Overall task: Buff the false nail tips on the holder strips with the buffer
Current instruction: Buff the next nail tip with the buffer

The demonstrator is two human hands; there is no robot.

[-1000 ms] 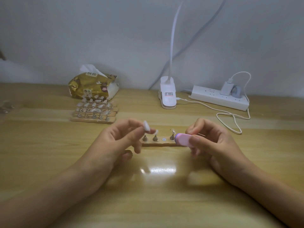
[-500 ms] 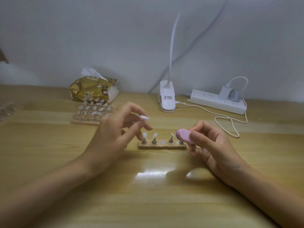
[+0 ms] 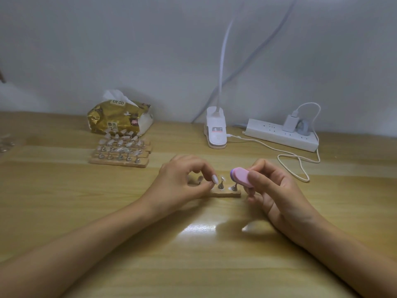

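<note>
A gold tissue pack [image 3: 119, 117] is sitting far back on the wooden surface [image 3: 64, 211], at about ten o'clock from the hands. Just in front of it, a stack of holder strips [image 3: 120, 157] is lying loaded with pale nail tips. The left hand [image 3: 182, 181] is hovering over the left end of a single holder strip [image 3: 225, 192] in the middle, its fingers curled narrow and pinching a white nail tip [image 3: 215, 179] between thumb and forefinger, just above the strip's pegs. Two metal pegs are standing upright on the strip's exposed right part. At twelve o'clock from the strip, a white clip lamp [image 3: 216, 131] is resting by the wall. At three o'clock from the pinched tip, the pink buffer [image 3: 240, 177] is tilting over the strip's right end, close to the tip but apart from it. The right hand [image 3: 277, 190] is gripping the buffer, thumb on top and fingers wrapped behind. At one o'clock, a white power strip [image 3: 281, 135] is lying with a charger plugged in, its cable [image 3: 296, 166] looping forward.
</note>
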